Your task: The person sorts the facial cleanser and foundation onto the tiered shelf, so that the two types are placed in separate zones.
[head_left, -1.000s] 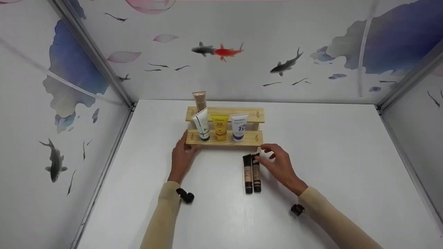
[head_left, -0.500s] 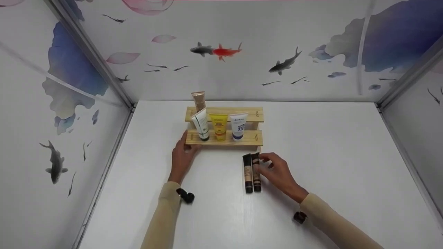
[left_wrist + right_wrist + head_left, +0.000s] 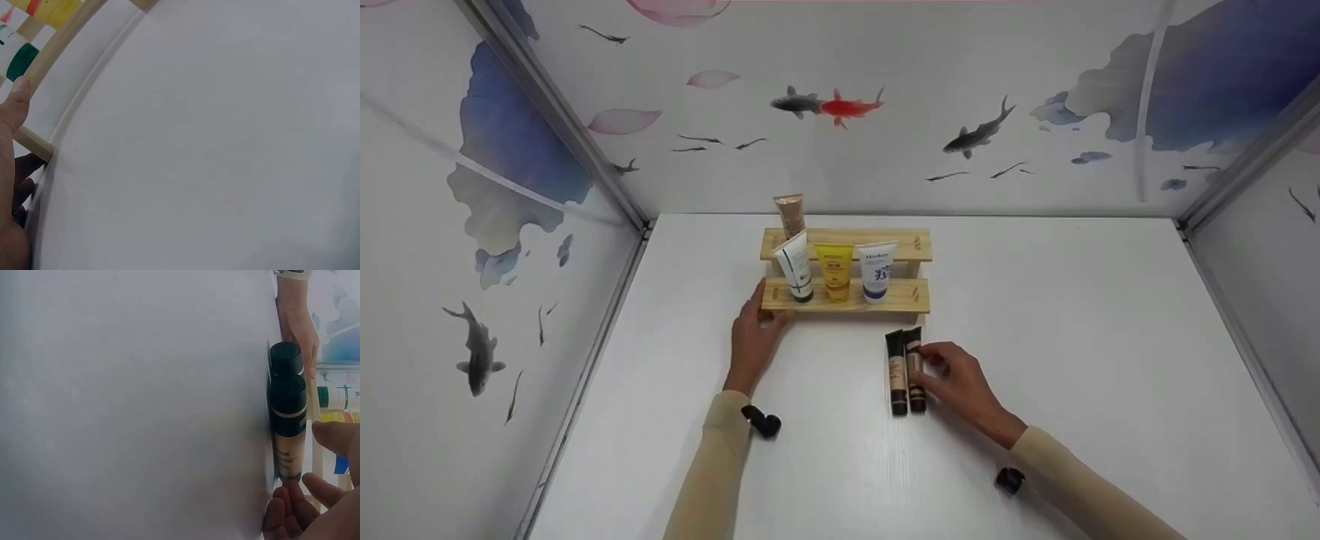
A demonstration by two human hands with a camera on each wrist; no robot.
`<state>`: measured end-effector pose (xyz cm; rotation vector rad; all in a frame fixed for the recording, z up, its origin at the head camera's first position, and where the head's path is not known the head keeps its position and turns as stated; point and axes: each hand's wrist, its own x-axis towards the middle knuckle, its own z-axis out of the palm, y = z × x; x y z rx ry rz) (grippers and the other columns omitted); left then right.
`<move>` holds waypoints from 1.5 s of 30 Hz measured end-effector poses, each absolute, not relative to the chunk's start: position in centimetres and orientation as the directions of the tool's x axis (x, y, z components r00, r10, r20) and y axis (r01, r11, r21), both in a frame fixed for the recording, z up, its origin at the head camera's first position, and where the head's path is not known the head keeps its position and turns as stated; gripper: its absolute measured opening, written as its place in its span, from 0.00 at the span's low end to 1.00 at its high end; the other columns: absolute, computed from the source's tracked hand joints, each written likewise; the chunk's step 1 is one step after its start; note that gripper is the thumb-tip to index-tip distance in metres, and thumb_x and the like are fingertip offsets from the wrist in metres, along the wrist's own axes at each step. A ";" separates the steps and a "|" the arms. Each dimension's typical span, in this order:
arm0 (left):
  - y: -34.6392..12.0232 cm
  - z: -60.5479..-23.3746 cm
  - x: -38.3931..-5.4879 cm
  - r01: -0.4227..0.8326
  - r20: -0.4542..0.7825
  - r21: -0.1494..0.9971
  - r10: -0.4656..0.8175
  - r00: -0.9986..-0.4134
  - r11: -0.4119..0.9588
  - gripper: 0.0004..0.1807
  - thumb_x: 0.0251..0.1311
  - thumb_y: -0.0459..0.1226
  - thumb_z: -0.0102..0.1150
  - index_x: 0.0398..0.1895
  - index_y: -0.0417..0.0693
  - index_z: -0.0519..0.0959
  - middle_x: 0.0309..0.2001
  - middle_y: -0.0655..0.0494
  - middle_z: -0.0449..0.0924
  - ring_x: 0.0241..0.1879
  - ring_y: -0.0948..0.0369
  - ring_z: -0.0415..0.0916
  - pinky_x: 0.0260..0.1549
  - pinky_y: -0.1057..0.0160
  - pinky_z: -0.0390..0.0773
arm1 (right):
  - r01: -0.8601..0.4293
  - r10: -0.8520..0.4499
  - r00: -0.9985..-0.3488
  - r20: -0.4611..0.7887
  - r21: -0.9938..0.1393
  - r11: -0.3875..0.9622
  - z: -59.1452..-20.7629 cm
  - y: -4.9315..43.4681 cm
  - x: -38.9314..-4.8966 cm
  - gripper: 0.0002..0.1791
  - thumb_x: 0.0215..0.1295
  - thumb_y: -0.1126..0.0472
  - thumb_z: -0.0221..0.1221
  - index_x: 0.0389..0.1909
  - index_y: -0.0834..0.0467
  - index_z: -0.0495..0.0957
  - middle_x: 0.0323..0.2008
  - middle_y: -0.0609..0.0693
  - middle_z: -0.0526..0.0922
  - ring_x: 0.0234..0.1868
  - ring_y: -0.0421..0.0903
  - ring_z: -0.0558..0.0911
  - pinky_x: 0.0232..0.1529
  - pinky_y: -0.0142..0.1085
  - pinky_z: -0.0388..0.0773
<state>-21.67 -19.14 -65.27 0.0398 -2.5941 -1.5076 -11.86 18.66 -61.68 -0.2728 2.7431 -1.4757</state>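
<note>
My left hand [image 3: 753,343] grips the left end of a two-tier wooden display rack [image 3: 904,301]. In the left wrist view its thumb [image 3: 17,104] lies on the front board and its fingers wrap behind the rack's leg [image 3: 35,143]. Two slim dark-capped cosmetic tubes lie side by side before the rack: a left tube [image 3: 897,375] and a right tube [image 3: 915,364]. Over the right one is my right hand [image 3: 966,386], thumb and fingers spread about it. The right wrist view shows fingertips [image 3: 292,495] by the near tube's [image 3: 289,444] far end, the thumb apart above.
On the rack's lower tier stand a white-and-green tube [image 3: 795,266], a yellow tube [image 3: 835,271] and a white-and-blue tube [image 3: 877,271]. A brown tube [image 3: 790,214] stands on the upper tier. Printed panels [image 3: 840,165] enclose the white table [image 3: 840,472] at the back and sides.
My right hand has moved down from the rack's front right corner, along the right tube to about its middle. The left hand stays on the rack; both loose tubes lie where they were.
</note>
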 end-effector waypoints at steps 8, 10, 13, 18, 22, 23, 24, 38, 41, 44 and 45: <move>-19.2 -65.2 -21.6 0.055 0.111 0.874 -0.088 -0.990 0.483 0.51 0.73 0.55 0.72 0.90 0.54 0.57 0.60 0.48 0.81 0.57 0.53 0.80 0.64 0.49 0.76 | -0.086 -0.152 -0.988 -0.015 -0.769 0.633 -60.8 18.2 -12.1 0.15 0.68 0.60 0.75 0.51 0.62 0.87 0.38 0.48 0.86 0.39 0.45 0.79 0.42 0.41 0.77; -19.2 -65.2 -21.6 0.056 0.112 0.875 -0.089 -0.990 0.480 0.51 0.72 0.56 0.72 0.90 0.54 0.57 0.60 0.48 0.81 0.57 0.53 0.79 0.64 0.48 0.76 | -0.064 -0.157 -0.986 -0.054 -0.749 0.659 -60.3 18.2 -12.3 0.12 0.68 0.59 0.74 0.46 0.61 0.88 0.35 0.47 0.85 0.36 0.44 0.79 0.38 0.39 0.76; -19.2 -65.3 -21.6 0.056 0.113 0.875 -0.090 -0.990 0.481 0.52 0.72 0.58 0.71 0.91 0.55 0.57 0.59 0.47 0.81 0.57 0.52 0.79 0.64 0.48 0.76 | -0.030 -0.158 -0.981 -0.114 -0.712 0.701 -59.7 18.2 -12.6 0.11 0.67 0.58 0.73 0.42 0.61 0.88 0.32 0.47 0.85 0.32 0.44 0.78 0.34 0.39 0.76; -19.3 -65.4 -21.6 0.051 0.111 0.873 -0.096 -0.989 0.485 0.53 0.70 0.60 0.71 0.90 0.54 0.57 0.61 0.46 0.81 0.58 0.51 0.79 0.66 0.47 0.75 | -0.003 -0.169 -0.968 -0.187 -0.662 0.749 -59.0 18.4 -12.7 0.11 0.68 0.56 0.72 0.37 0.61 0.88 0.28 0.47 0.84 0.28 0.43 0.78 0.30 0.38 0.74; -19.3 -65.5 -21.6 0.031 0.094 0.869 -0.102 -0.990 0.493 0.53 0.71 0.60 0.70 0.91 0.55 0.56 0.65 0.47 0.80 0.61 0.52 0.79 0.68 0.47 0.74 | -0.021 -0.202 -0.960 -0.195 -0.668 0.744 -58.9 18.6 -12.7 0.10 0.68 0.57 0.72 0.30 0.59 0.86 0.24 0.45 0.81 0.24 0.42 0.75 0.27 0.37 0.71; -19.3 -65.5 -21.6 0.026 0.088 0.868 -0.102 -0.991 0.496 0.53 0.71 0.60 0.70 0.91 0.55 0.56 0.66 0.47 0.80 0.61 0.52 0.78 0.69 0.48 0.74 | -0.025 -0.208 -0.959 -0.193 -0.672 0.740 -58.9 18.7 -12.7 0.11 0.68 0.57 0.72 0.29 0.58 0.86 0.23 0.45 0.80 0.24 0.41 0.75 0.27 0.36 0.71; -19.3 -65.5 -21.7 0.021 0.082 0.868 -0.101 -0.991 0.496 0.53 0.72 0.60 0.70 0.91 0.55 0.56 0.67 0.48 0.80 0.62 0.53 0.78 0.69 0.48 0.74 | -0.027 -0.210 -0.959 -0.191 -0.676 0.737 -59.0 18.9 -12.7 0.11 0.68 0.57 0.72 0.28 0.57 0.85 0.22 0.44 0.80 0.23 0.41 0.75 0.26 0.36 0.70; -19.2 -65.3 -21.8 0.027 0.091 0.859 -0.101 -0.991 0.512 0.55 0.69 0.64 0.69 0.91 0.54 0.56 0.65 0.48 0.80 0.61 0.52 0.79 0.67 0.47 0.75 | 0.109 -0.048 -0.983 -0.179 -0.766 0.633 -57.4 23.9 -14.9 0.16 0.67 0.59 0.71 0.48 0.66 0.87 0.41 0.56 0.87 0.39 0.49 0.82 0.36 0.38 0.81; -19.2 -65.3 -21.8 0.027 0.093 0.858 -0.104 -0.990 0.513 0.57 0.67 0.67 0.68 0.91 0.54 0.56 0.63 0.47 0.81 0.60 0.52 0.79 0.66 0.47 0.76 | 0.115 -0.010 -0.988 -0.155 -0.773 0.623 -56.7 24.8 -15.7 0.18 0.68 0.58 0.70 0.52 0.67 0.86 0.44 0.59 0.88 0.43 0.52 0.82 0.40 0.38 0.82; -19.2 -65.4 -21.7 0.026 0.090 0.862 -0.102 -0.991 0.506 0.57 0.66 0.68 0.67 0.91 0.54 0.56 0.62 0.48 0.81 0.59 0.52 0.79 0.65 0.47 0.76 | 0.104 0.019 -0.993 -0.117 -0.778 0.620 -56.2 25.6 -16.3 0.19 0.71 0.58 0.69 0.54 0.67 0.86 0.47 0.60 0.88 0.45 0.53 0.82 0.41 0.36 0.82; -19.2 -65.4 -21.7 0.030 0.093 0.864 -0.101 -0.991 0.502 0.57 0.66 0.68 0.67 0.91 0.54 0.57 0.61 0.48 0.81 0.59 0.52 0.79 0.64 0.47 0.76 | 0.100 0.027 -0.994 -0.106 -0.782 0.615 -56.0 25.8 -16.5 0.19 0.71 0.58 0.68 0.55 0.67 0.85 0.47 0.61 0.88 0.45 0.53 0.82 0.42 0.35 0.82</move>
